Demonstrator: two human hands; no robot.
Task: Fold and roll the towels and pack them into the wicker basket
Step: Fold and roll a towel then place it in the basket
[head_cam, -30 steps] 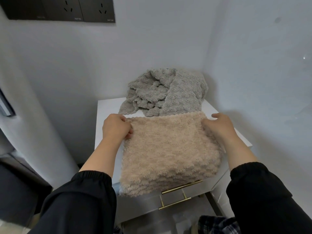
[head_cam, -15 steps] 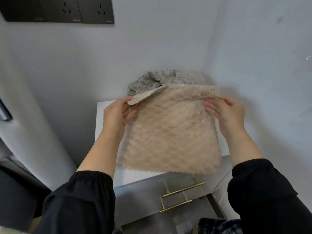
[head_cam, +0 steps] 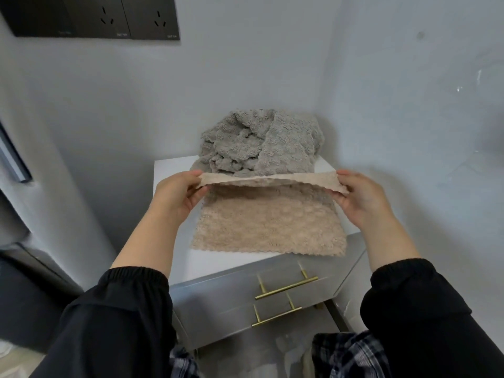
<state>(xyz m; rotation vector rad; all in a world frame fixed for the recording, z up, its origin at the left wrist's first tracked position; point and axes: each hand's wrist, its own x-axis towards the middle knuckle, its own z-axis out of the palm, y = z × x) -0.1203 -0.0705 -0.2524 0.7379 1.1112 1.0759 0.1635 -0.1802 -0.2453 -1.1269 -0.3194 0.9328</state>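
Beige plush towel (head_cam: 267, 225) spread on the white cabinet top (head_cam: 169, 175), its near scalloped edge lying flat and its far edge raised. The left hand (head_cam: 177, 197) and right hand (head_cam: 362, 200) each pinch one far corner between thumb and fingers. A crumpled grey towel (head_cam: 259, 143) lies just behind it, in the wall corner. The cloth looks light, soft and limp, likely to sag between grips, so the corners give the surest hold. Lettering on the dark socket panel (head_cam: 95, 17) is too small to read. No wicker basket is in view.
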